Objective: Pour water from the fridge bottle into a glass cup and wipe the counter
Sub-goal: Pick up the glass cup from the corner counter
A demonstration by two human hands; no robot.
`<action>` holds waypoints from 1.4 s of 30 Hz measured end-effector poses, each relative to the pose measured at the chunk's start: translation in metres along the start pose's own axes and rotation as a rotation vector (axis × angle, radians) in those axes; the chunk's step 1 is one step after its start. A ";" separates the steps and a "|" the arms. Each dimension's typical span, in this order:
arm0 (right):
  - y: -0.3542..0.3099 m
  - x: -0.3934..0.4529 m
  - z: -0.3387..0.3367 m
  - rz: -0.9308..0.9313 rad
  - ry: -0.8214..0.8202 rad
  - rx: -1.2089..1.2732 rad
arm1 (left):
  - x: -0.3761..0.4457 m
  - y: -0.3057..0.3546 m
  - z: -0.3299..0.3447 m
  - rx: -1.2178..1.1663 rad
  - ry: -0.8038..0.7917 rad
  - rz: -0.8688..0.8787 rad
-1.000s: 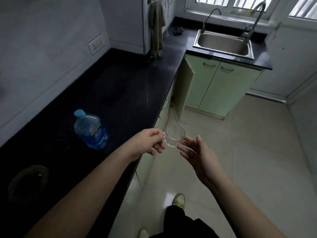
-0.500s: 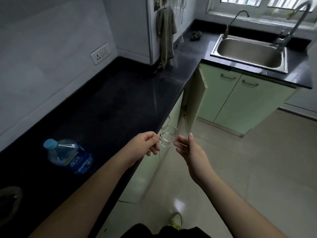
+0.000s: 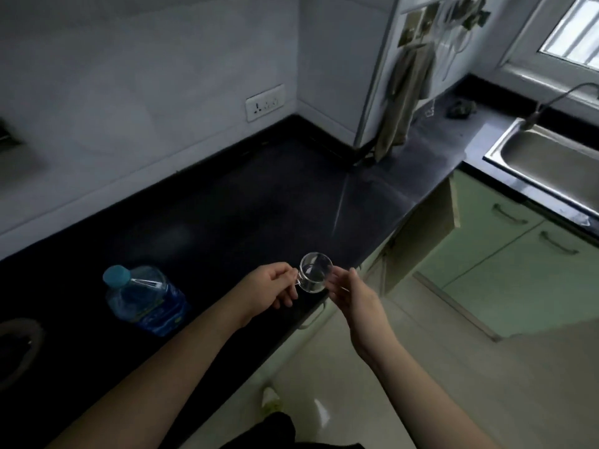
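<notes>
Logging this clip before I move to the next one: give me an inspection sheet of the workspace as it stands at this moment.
Surface: dark L-shaped counter; no spill seen.
Job's things: glass cup held over the counter's front edge, looks empty; water bottle on the counter, blue cap on.
Clutter: small dark object near the sink, too blurred to identify.
Hands: left hand pinches the cup's handle; right hand touches its far side with its fingertips.
Cables: nothing seen.
Surroundings: steel sink with a tap, wall socket, cloth hanging at the wall corner, green cabinets with one door open, window at upper right.
</notes>
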State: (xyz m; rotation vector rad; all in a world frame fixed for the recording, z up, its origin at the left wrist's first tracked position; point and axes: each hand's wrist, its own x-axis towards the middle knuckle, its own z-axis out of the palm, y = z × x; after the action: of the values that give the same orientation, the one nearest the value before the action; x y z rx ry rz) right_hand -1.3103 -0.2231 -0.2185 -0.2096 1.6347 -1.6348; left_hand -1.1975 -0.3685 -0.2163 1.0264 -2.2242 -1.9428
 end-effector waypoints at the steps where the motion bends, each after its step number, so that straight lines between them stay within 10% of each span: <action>1: -0.003 0.009 0.007 -0.006 -0.013 -0.019 | 0.005 -0.001 -0.008 -0.007 0.017 0.002; 42: 0.024 0.246 0.113 0.121 -0.616 -0.811 | 0.117 -0.088 -0.071 -0.350 0.660 -0.426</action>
State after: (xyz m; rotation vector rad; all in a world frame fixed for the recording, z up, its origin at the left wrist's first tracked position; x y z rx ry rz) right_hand -1.3947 -0.4591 -0.3228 -0.9015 1.6628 -0.6285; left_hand -1.2195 -0.4874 -0.3247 1.8349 -1.3443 -1.6612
